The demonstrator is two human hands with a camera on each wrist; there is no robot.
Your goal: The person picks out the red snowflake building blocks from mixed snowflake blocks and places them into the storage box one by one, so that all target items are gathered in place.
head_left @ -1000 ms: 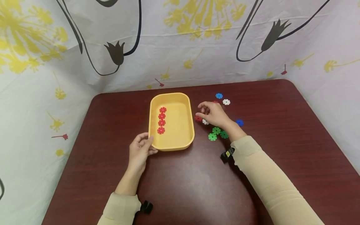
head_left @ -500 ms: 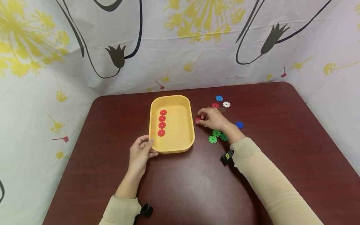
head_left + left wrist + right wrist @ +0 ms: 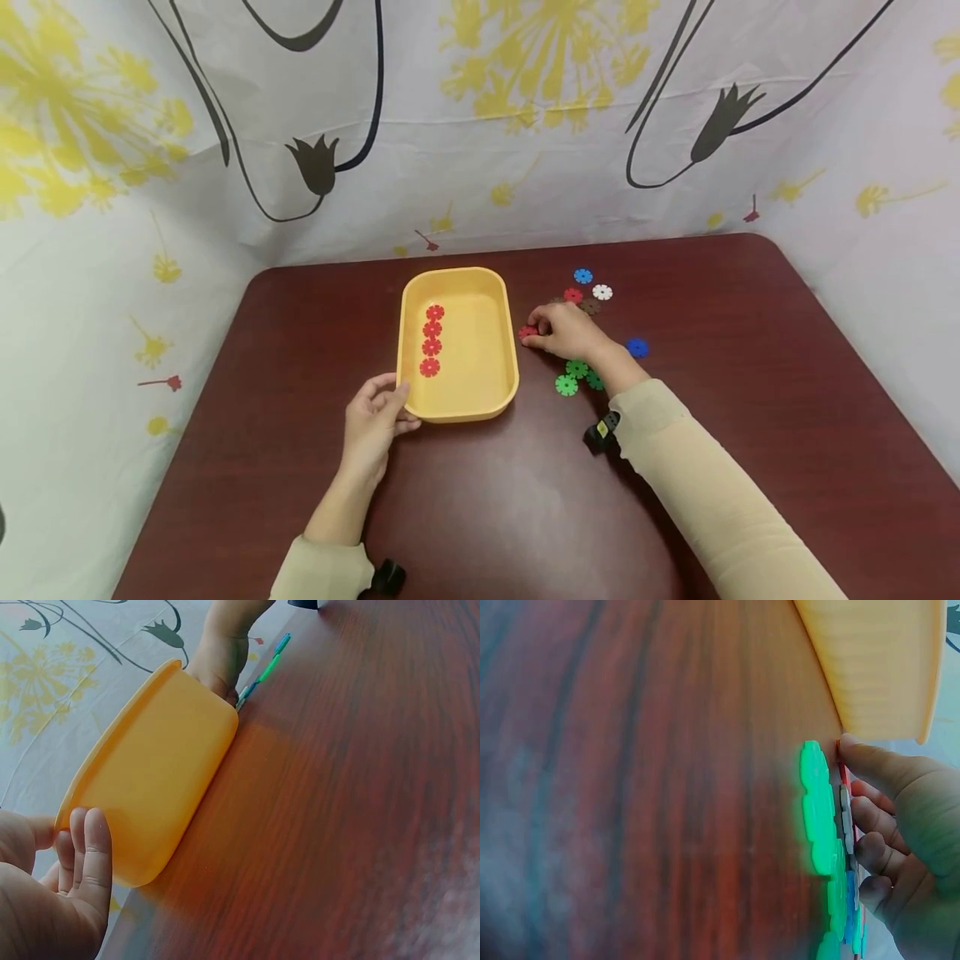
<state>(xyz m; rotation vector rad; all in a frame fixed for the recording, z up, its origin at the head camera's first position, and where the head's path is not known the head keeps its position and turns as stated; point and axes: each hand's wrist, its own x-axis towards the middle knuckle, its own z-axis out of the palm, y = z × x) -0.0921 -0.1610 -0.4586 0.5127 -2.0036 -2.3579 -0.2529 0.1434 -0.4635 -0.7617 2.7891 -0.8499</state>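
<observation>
My left hand grips the near left corner of a yellow plastic tray, thumb on the rim and fingers against the outer wall. Inside the tray, several red interlocking discs lie in a column along its left side. Right of the tray, my right hand pinches another red interlocking disc at table level between thumb and fingers. In the right wrist view, the thumb meets the edge of this disc, and the other fingers are curled beside a white disc.
Green discs lie just in front of my right hand, and a dark blue disc lies to its right. Behind it are a light blue disc, a white disc, a red disc and brown ones. Patterned cloth surrounds the table.
My right hand has lowered its fingers onto the red disc beside the tray and closed thumb and fingers on it. My left hand stays on the tray; the head view has tilted up slightly.
</observation>
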